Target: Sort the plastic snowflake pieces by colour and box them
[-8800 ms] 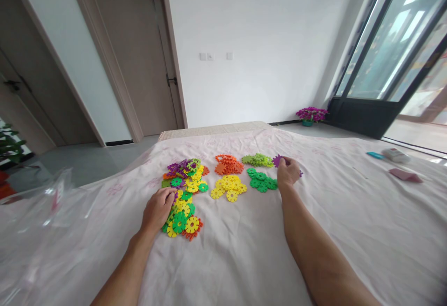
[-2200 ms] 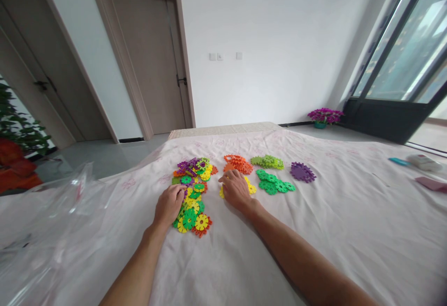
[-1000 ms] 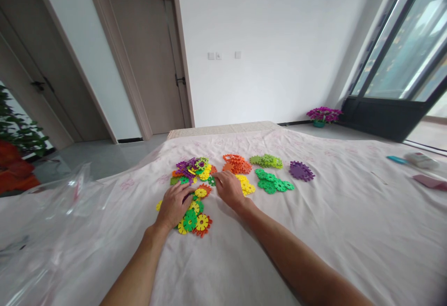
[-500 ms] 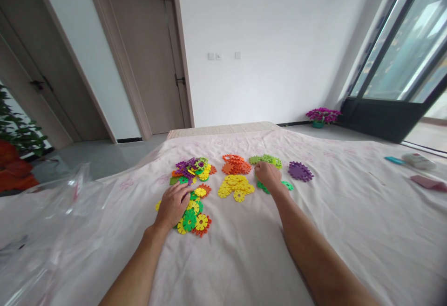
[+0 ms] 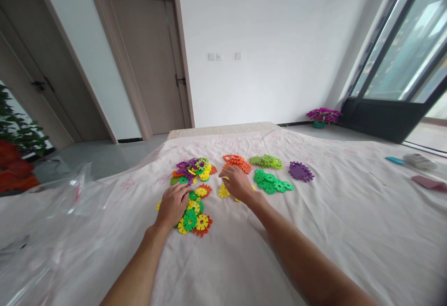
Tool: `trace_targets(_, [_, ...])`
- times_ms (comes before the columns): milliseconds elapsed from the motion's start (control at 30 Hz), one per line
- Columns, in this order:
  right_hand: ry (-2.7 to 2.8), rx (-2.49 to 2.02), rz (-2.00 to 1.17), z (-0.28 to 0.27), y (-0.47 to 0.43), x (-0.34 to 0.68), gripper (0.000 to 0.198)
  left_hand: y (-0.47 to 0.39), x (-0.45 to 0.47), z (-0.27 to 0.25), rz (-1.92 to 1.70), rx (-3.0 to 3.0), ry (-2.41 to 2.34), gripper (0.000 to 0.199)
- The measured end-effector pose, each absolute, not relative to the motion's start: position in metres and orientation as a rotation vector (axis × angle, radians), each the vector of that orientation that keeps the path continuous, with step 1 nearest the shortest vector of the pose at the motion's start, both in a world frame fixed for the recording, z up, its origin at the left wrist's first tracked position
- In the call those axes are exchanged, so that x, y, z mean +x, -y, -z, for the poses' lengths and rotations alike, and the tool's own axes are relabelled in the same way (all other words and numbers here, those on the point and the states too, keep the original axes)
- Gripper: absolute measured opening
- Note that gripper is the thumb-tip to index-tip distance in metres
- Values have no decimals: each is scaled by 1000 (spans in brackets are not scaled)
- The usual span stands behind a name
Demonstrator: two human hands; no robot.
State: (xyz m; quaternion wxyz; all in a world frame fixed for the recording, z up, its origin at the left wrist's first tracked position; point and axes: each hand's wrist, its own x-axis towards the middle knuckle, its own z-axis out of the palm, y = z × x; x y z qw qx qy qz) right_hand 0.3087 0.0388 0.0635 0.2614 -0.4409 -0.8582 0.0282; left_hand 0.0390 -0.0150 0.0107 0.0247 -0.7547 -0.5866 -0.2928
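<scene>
Just now: right hand (image 5: pixel 237 182) off the green group (image 5: pixel 269 183), back over the yellow group (image 5: pixel 224 191)

Head view, the only one: right hand has come away from the green group, just to its right, and sits over the yellow group, hiding most of it; can't tell if it touches. Thumb and fingertips look parted, aimed toward the left hand (image 5: pixel 172 206), no disc showing between them. A green disc was at those fingertips a second ago, between the hands; that spot no longer has it, so probably it went to the green group.

Left hand barely moved: palm down on mixed pieces, fingers out, undersides hidden; can't tell if it's clamped on anything. Near cluster (image 5: pixel 190 220), yellow, green and orange, shows to the right of this hand and closer to the body. Far heap (image 5: pixel 191 168), much of it purple, lies just beyond its fingertips.

Around the right hand: orange group (image 5: pixel 240 162) just beyond, partly covered; light-green group (image 5: pixel 267 161) beyond and to the right; purple group (image 5: pixel 301 171) well to the right, past the green. All three look unchanged.

For the work: five single-colour groups stand, mixed pieces remain by the left hand, so judged part-way, right hand apparently unloaded
</scene>
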Motion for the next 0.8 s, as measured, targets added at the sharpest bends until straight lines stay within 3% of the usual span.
trace_targets(267, [2535, -1063, 5, -41, -7, 255, 28, 13, 38, -9, 902, -2316, 1777, 32])
trace_targets(567, [2586, -1081, 71, -39, -8, 252, 20, 14, 39, -10, 902, -2310, 1770, 32])
trace_targets(800, [2522, -1133, 125, -40, -8, 253, 27, 15, 39, -11, 903, -2325, 1788, 32])
